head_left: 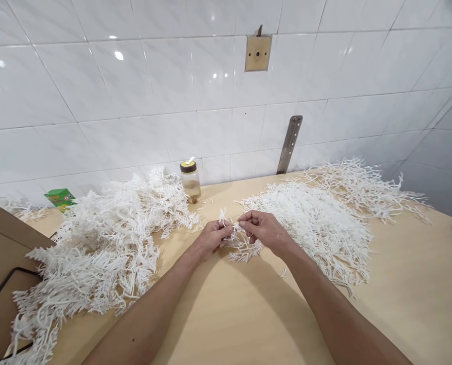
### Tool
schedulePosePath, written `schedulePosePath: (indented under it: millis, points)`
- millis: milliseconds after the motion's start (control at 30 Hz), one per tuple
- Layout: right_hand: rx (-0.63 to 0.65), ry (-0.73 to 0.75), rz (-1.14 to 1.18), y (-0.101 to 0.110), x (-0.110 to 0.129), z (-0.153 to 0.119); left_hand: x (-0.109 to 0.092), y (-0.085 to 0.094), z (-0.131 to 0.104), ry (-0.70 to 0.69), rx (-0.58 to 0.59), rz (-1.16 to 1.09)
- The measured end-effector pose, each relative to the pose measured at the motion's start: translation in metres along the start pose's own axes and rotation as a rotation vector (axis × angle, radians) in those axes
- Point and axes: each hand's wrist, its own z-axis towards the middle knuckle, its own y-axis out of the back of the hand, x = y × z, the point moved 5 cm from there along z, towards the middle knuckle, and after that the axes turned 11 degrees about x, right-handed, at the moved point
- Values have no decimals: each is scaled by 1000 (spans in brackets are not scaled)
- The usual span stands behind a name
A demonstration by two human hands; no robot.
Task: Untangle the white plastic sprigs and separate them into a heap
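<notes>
Thin white branching sprigs, like plastic twigs, lie in heaps on both sides of my hands. My left hand (215, 237) is closed on a white branching sprig (223, 217), whose tip sticks up above the fingers. Just to its right, my right hand (264, 229) pinches with thumb and forefinger near the same sprig; what lies between those fingertips is too small to make out. Beneath both hands a small bunch of sprigs (244, 249) rests on the table. The large left heap (108, 238) and the flatter right heap (317, 228) flank my arms.
A clear jar (190, 185) with a dark and yellow lid stands by the wall. A metal strip (290, 144) leans against the tiles. More sprigs (363, 185) lie at the back right. A green box (60, 197) and a brown board (9, 274) are at left, on the wooden table (412, 284).
</notes>
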Motion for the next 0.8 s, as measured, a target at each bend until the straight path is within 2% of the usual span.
schedulePosePath:
  millis: [100,167,567,800]
  points:
    - [102,-24,-43,-1,2,-2,3,2,1,5,8,-40]
    - [124,-25,-100,0,4,-4,4,3,1,8,12,-52]
    - [24,21,-301,-3,16,-6,2,3,1,49,-20,-72]
    - [-30,99,-462,-6,21,-5,5,4,3,61,-25,-75]
